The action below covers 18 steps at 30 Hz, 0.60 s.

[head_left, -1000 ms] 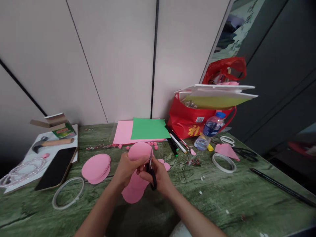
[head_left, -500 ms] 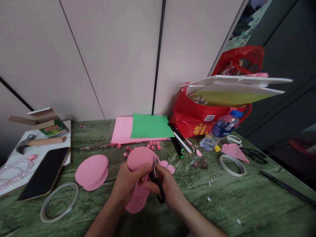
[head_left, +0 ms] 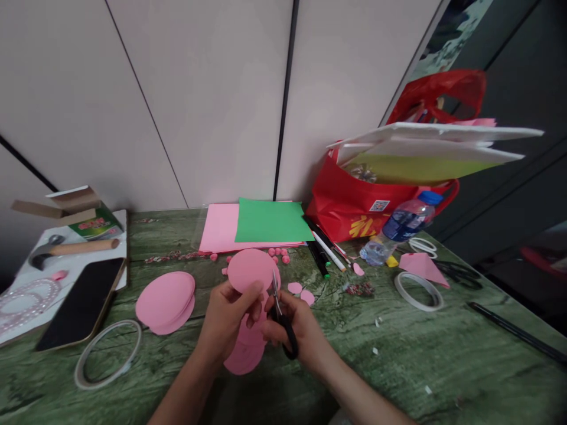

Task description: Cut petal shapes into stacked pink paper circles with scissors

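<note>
A pink paper circle (head_left: 250,268) is pinched in my left hand (head_left: 228,316), held up above the table. My right hand (head_left: 295,324) grips black-handled scissors (head_left: 286,327), their blades pointing up close beside the circle's right edge. Below and between my hands lie more pink paper circles (head_left: 244,357), partly hidden by my fingers. Two small pink paper pieces (head_left: 301,292) rest on the table just past my right hand. To the left sits a stack of pink circles (head_left: 166,301).
Tape rolls (head_left: 108,354), a phone (head_left: 82,304) and a hammer (head_left: 75,248) are at left. Green paper (head_left: 272,221) lies on pink sheets at the back, near several pink balls (head_left: 279,254) and pens (head_left: 328,251). A red bag (head_left: 332,206) and a bottle (head_left: 401,227) stand at right.
The held circle and both hands sit slightly higher and farther from the lower circles. The scissor blades have shifted slightly left, and the two small pink pieces show more fully. The view has shifted a little.
</note>
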Tool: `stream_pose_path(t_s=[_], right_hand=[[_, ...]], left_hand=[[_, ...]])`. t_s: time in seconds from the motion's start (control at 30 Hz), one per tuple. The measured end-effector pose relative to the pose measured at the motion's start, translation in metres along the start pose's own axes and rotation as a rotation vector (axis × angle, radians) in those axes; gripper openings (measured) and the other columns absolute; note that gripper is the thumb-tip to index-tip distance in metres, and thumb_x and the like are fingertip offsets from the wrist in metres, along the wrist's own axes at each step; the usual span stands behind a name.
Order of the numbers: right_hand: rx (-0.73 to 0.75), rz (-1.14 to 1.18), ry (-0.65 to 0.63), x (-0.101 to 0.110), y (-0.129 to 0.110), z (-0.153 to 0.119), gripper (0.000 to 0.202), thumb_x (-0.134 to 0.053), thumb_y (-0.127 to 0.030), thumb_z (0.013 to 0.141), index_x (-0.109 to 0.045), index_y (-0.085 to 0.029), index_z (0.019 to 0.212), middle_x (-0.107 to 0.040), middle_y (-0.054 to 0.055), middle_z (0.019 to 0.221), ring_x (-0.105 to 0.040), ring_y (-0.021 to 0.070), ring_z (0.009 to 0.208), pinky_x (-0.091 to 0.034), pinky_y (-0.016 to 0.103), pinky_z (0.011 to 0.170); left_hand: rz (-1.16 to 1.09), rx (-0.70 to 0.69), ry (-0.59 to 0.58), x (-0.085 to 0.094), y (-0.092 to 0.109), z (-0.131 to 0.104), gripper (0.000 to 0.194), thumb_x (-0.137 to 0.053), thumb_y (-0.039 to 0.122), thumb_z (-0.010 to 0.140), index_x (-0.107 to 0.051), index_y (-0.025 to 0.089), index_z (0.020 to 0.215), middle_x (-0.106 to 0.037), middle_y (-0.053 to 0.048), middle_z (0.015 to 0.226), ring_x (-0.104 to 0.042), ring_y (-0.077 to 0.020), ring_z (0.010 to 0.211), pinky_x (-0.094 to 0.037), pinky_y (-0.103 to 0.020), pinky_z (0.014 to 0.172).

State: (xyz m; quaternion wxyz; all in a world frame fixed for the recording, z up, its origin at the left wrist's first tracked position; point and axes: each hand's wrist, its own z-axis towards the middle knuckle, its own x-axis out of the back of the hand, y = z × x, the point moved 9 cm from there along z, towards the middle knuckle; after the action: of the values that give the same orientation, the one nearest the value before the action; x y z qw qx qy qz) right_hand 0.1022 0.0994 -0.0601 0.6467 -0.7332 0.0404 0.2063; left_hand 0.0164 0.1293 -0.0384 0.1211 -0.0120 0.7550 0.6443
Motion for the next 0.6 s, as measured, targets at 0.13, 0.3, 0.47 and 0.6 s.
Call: stream_pose_path(t_s=[0.13,0.3,0.47,0.6], right_hand=[[0.037,0.059,-0.032,-0.005,-0.004,0.0,0.04,-0.076,-0.033,0.056,-0.045,-0.017,0.076,-0.055,-0.005,0.057,-0.045,0.0059,0.046,-0.036,0.016,0.042],[0.065,0.08,-0.01,-0.005,-0.007,0.0,0.043,-0.077,-0.033,0.056,-0.045,-0.017,0.081,-0.059,-0.001,0.068,-0.055,0.0103,0.058,-0.042,0.022,0.055],[0.036,0.115,0.005,-0.001,-0.005,0.001,0.049,-0.081,-0.027,0.048,-0.043,-0.019,0.078,-0.054,-0.005,0.065,-0.052,0.0096,0.054,-0.04,0.022,0.054],[0.037,0.104,-0.01,-0.003,-0.008,0.001,0.047,-0.081,-0.028,0.049,-0.044,-0.019,0.077,-0.054,-0.005,0.062,-0.048,0.0079,0.052,-0.037,0.02,0.052]], left_hand=[[0.051,-0.002,0.002,-0.002,-0.002,-0.002,0.028,-0.062,0.035,0.07,-0.058,0.011,0.054,-0.05,0.001,0.038,-0.04,-0.0058,0.032,-0.029,-0.018,0.034],[0.125,0.046,0.055,0.001,-0.008,-0.003,0.03,-0.068,0.035,0.063,-0.058,0.01,0.05,-0.051,0.001,0.04,-0.039,-0.0049,0.033,-0.026,-0.017,0.032],[0.103,0.096,0.032,0.0,-0.016,-0.002,0.032,-0.07,0.037,0.06,-0.057,0.01,0.049,-0.05,0.001,0.041,-0.038,-0.0047,0.034,-0.025,-0.017,0.032],[0.086,0.083,0.032,0.001,-0.014,-0.002,0.031,-0.07,0.035,0.06,-0.056,0.01,0.048,-0.047,0.002,0.04,-0.036,-0.004,0.033,-0.024,-0.017,0.032]])
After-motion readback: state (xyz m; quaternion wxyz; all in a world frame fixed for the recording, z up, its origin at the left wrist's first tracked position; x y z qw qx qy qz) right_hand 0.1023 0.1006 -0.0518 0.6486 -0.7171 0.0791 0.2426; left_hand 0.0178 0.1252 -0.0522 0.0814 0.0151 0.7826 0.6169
